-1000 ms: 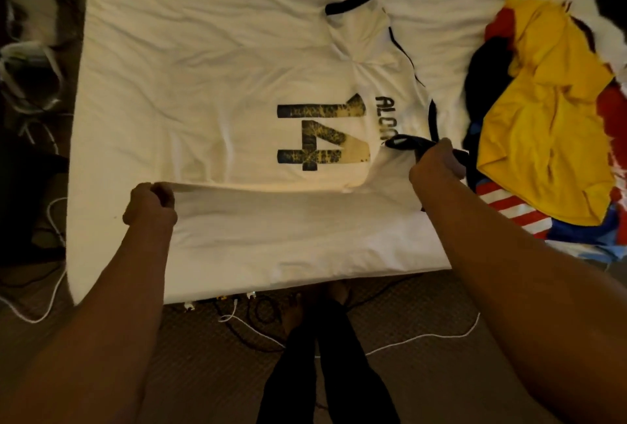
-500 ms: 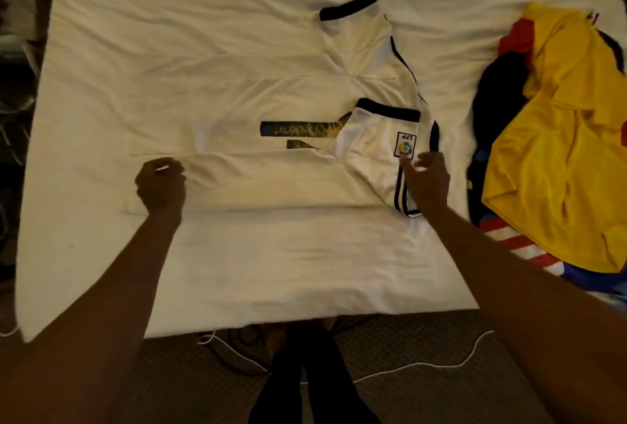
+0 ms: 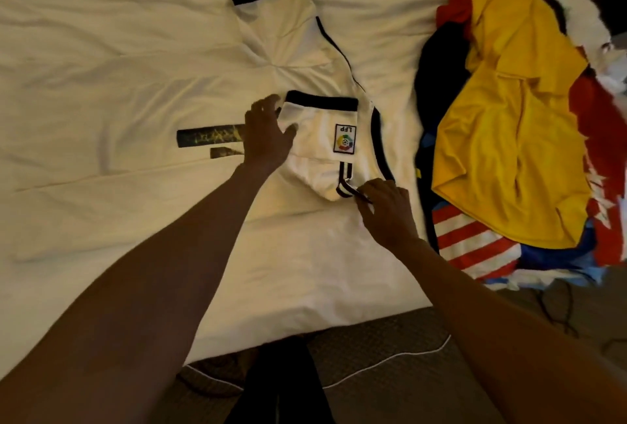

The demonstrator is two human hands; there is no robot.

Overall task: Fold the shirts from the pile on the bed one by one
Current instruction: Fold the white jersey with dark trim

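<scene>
On the bed (image 3: 101, 33), left fingers (image 3: 266, 108) rest spread on the white shirt (image 3: 315, 155); right fingers (image 3: 368, 190) pinch its edge.

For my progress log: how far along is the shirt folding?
Done: the white jersey has its near side and sleeve folded over its back. In hand: the left hand rests on that sleeve; the right hand pinches its striped seam. Left: the far sleeve is unfolded, and the coloured pile waits.

Domestic bedroom. A bed (image 3: 101, 50) dressed in a creased white sheet filled most of the view. A white jersey (image 3: 298, 60) lay spread at its centre, and a loose pile of coloured shirts (image 3: 509, 118) lay on its right side. Patterned carpet (image 3: 390, 332) covered the near floor.
</scene>
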